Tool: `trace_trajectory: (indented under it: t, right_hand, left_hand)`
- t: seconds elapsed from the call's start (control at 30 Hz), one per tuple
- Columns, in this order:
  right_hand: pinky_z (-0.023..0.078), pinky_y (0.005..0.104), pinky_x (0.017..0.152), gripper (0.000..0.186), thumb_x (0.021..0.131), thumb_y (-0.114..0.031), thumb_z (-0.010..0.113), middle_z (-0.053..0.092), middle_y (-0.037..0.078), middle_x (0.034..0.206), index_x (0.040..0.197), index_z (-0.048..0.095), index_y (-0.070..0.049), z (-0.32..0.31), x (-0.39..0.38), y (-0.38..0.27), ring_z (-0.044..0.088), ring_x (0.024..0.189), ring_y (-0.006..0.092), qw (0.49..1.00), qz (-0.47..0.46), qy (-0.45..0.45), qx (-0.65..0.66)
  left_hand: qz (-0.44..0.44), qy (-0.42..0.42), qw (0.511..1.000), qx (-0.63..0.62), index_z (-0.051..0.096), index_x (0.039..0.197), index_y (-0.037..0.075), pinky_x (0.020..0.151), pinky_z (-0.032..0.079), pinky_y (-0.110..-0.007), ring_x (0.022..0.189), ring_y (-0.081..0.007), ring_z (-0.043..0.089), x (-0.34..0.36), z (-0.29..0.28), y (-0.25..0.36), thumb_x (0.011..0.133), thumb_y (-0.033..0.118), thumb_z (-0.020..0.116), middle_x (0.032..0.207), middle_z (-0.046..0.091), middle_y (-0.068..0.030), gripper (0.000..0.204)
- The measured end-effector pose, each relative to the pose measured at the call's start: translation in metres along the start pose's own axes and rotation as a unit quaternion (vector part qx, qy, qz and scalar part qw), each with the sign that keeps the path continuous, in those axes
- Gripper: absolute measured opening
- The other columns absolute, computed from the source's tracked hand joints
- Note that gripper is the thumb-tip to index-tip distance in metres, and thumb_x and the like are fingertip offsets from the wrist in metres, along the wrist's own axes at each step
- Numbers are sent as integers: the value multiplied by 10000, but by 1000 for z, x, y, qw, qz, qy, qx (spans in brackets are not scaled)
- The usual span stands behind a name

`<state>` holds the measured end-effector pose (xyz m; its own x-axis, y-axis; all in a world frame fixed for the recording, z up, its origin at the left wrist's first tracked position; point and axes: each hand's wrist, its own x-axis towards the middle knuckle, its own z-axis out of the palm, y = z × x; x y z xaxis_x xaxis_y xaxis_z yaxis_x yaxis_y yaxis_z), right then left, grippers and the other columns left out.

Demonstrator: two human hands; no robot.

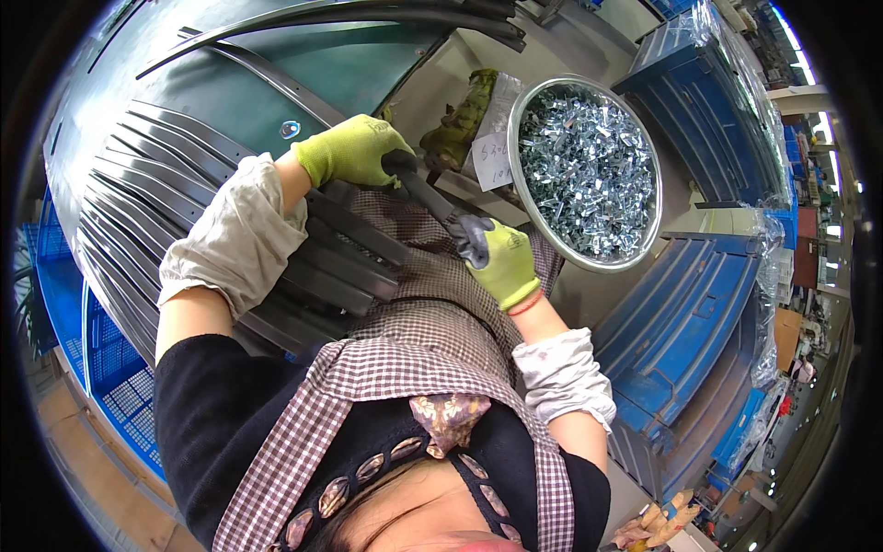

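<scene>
A long dark grey strip (pixel 428 198) slants across the front of me, its far part lying over the green tabletop. My left hand (pixel 345 152), in a yellow-green glove with dark fingertips, is wrapped around it. At the near end my right hand (pixel 501 258), gloved alike, has its fingers closed on the strip. Whether a small clip is also in those fingers I cannot tell. To the right, close by this hand, a round metal basin (pixel 517 175) holds many small shiny metal clips (pixel 589 170).
Many similar dark strips (pixel 156 198) lie fanned out at the left, with more across the far tabletop (pixel 368 78). A handwritten paper (pixel 490 161) sits beside the basin. Blue metal bins (pixel 685 322) stand at the right, blue plastic crates (pixel 120 386) at the lower left.
</scene>
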<state>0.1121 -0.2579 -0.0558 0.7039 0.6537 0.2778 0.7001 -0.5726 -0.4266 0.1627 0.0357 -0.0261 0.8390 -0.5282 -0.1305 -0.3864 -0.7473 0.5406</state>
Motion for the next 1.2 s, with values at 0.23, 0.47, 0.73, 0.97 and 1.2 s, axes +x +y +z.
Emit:
trace_trajectory:
  t: [0.23, 0.47, 0.73, 0.97, 1.2]
  right_hand:
    - [540, 388, 644, 236, 760, -139, 678, 692, 89, 864, 996, 695, -150, -24, -23, 20, 676, 750, 306, 998, 59, 30, 14]
    - [539, 391, 691, 233, 840, -327, 732, 711, 87, 880, 952, 716, -123, -63, -17, 61, 691, 790, 302, 968, 230, 82, -54]
    - [523, 436, 845, 565, 794, -417, 751, 667, 119, 1151, 1240, 591, -110, -75, 3, 139, 650, 1014, 342, 938, 301, 12, -172]
    - [529, 468, 804, 397, 814, -348, 715, 663, 146, 1082, 1145, 626, -148, -59, 16, 157, 653, 950, 373, 929, 316, -51, -188]
    - [518, 456, 724, 197, 871, -324, 671, 696, 129, 899, 989, 694, -168, -71, 14, 153, 658, 831, 360, 936, 316, 4, -155]
  left_hand:
    - [34, 24, 999, 1, 716, 1049, 72, 885, 518, -372, 966, -300, 653, -2, 2, 3, 625, 159, 784, 1013, 703, -110, 438]
    - [41, 16, 999, 11, 724, 1037, 63, 848, 529, -378, 925, -321, 655, -29, -1, 2, 605, 189, 803, 996, 697, -125, 457]
    - [-83, 40, 995, -43, 720, 1065, 39, 884, 511, -386, 1013, -336, 639, -84, -29, 16, 600, 120, 793, 1111, 675, -163, 477]
    - [-3, 51, 978, -203, 665, 1136, 18, 988, 456, -392, 1105, -340, 593, -62, -53, -12, 666, 109, 769, 1170, 642, -162, 490]
    - [-261, 398, 812, 338, 422, 1452, 171, 1130, 271, -508, 1352, -319, 411, 40, -68, -132, 903, 238, 588, 1441, 475, -127, 578]
